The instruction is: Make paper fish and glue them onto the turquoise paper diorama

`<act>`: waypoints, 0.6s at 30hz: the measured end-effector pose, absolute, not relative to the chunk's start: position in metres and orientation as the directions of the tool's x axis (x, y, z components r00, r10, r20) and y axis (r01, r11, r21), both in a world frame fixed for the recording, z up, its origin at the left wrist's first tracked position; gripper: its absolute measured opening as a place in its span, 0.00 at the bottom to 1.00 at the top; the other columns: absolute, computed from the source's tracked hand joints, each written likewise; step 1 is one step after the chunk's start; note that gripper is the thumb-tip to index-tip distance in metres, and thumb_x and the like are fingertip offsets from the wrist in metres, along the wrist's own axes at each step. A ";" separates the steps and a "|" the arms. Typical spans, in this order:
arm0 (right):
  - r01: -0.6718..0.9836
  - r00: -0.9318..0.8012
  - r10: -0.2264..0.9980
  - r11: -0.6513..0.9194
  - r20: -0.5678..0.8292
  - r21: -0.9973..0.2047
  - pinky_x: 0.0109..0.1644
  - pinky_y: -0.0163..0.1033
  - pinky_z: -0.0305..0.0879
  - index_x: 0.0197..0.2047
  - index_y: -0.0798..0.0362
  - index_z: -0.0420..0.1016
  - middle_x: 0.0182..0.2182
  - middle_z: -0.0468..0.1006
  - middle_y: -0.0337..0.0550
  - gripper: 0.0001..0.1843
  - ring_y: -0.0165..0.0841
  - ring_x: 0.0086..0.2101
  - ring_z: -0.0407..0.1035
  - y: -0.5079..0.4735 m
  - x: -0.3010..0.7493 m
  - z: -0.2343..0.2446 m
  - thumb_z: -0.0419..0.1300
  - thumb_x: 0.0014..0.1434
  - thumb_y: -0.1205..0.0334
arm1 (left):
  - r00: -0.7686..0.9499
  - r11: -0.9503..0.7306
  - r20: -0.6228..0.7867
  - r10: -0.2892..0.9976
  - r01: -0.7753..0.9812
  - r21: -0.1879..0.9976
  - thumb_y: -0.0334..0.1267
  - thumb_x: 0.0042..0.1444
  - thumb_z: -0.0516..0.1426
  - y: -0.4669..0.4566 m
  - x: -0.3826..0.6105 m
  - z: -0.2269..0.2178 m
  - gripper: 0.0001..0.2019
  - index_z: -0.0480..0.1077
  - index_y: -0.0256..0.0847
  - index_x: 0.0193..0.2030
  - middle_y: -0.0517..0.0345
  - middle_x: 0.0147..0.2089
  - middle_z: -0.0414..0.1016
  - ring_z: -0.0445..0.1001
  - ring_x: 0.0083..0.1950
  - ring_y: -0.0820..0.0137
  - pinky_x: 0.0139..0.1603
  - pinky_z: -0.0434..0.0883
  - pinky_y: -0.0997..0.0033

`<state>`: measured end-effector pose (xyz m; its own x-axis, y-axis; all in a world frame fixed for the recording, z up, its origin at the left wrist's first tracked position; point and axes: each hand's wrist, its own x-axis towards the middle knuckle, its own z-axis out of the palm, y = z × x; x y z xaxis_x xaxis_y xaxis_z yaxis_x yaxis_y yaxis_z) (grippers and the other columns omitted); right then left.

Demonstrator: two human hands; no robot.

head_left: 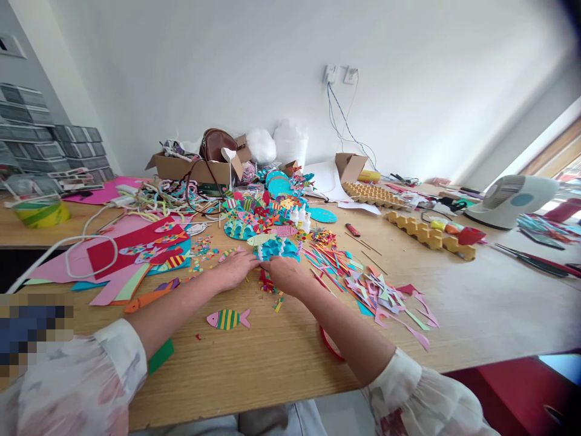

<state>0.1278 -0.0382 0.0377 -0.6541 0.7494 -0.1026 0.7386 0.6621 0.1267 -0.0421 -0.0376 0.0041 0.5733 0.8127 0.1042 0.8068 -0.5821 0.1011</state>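
My left hand [236, 269] and my right hand [285, 274] meet at the near edge of a blue wavy paper decoration [276, 248]. The fingers of both are drawn together; whatever lies between the fingertips is too small and covered to make out. Just beyond my left hand lies a pale green paper fish [258, 240], with a pink paper fish [285, 231] to its right. Closer to me, a pink fish with green and yellow stripes [229, 320] rests on the wood. Small red scraps [267, 280] are scattered beneath my hands.
White glue bottles [300, 218] stand behind the decoration. Cut paper strips [376, 290] spread to the right, near egg-carton pieces [431, 235]. Coloured sheets [122, 254] lie left. A red ring [330, 344] is partly under my right forearm. A white fan [512, 201] stands far right.
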 end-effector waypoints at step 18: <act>0.775 -0.617 0.778 0.627 -0.122 0.076 0.34 0.37 0.64 0.46 0.49 0.72 0.40 0.77 0.49 0.17 0.39 0.39 0.72 -0.055 0.151 0.033 0.47 0.58 0.68 | 0.577 -0.587 0.119 0.808 0.804 0.093 0.25 0.54 0.47 -0.034 -0.045 -0.002 0.20 0.67 0.48 0.50 0.55 0.50 0.72 0.66 0.52 0.65 0.61 0.52 0.58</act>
